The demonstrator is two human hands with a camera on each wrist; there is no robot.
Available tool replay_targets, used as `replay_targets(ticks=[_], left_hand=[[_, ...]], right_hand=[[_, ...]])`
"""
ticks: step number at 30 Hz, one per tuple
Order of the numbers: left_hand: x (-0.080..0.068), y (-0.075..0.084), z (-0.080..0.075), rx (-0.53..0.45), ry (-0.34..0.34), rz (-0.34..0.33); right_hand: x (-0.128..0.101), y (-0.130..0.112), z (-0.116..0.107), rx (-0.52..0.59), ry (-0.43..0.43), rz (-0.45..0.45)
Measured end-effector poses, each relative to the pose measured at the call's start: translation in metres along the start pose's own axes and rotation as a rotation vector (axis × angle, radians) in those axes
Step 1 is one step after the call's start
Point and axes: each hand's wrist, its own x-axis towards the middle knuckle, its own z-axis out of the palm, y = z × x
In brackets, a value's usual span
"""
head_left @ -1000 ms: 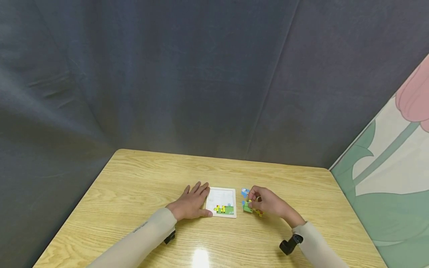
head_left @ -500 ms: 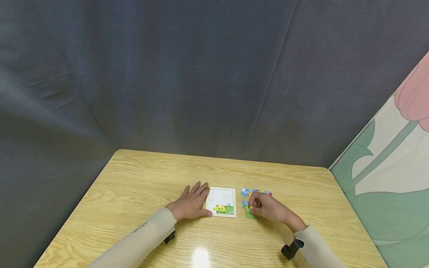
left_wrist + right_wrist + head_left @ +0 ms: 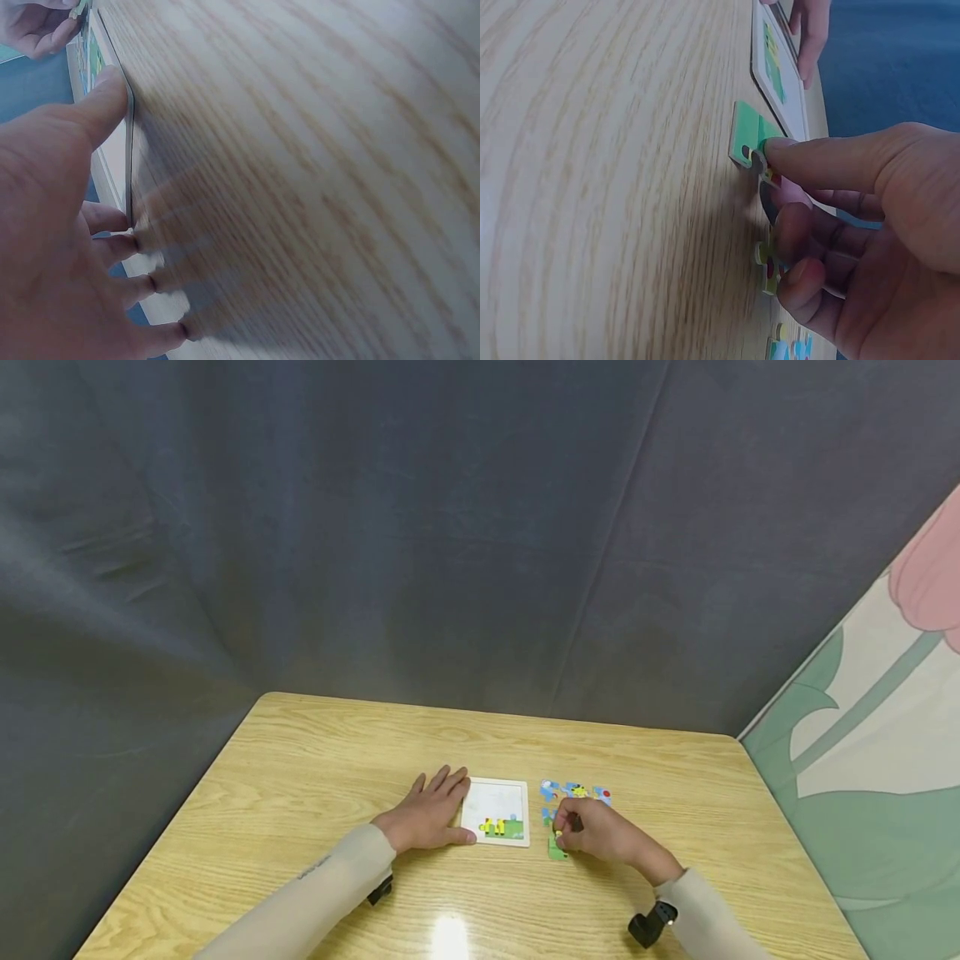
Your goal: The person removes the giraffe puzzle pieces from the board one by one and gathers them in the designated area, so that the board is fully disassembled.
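My left hand (image 3: 426,814) lies with its fingers spread at the left side of a white puzzle tray (image 3: 491,799). Its thumb and fingertips touch the frame. Joined yellow and green pieces (image 3: 503,828) sit along the tray's lower edge. To the right of the tray, my right hand (image 3: 600,833) pinches a green puzzle piece (image 3: 751,135) between thumb and fingers, low over the table. In the right wrist view, a yellow and red puzzle piece (image 3: 768,266) lies under the curled fingers. That hand hides part of the loose pieces.
Several loose puzzle pieces lie behind the right hand, among them a blue and white piece (image 3: 549,789), a yellow and blue piece (image 3: 577,790) and a blue piece with a red spot (image 3: 603,794). A dark curtain (image 3: 450,543) hangs behind the wooden table (image 3: 330,743).
My right hand has moved the green piece a little toward the table's front edge, uncovering loose pieces behind it. The left hand and the tray stay in place.
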Motion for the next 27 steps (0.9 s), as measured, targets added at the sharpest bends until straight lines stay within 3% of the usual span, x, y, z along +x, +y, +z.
replay_targets(ticks=[27], left_hand=[[0.0039,-0.0030,0.0038,-0.008,-0.004,-0.010]], right_hand=[[0.0007,-0.0046,0.0040,-0.065,0.012,0.014]])
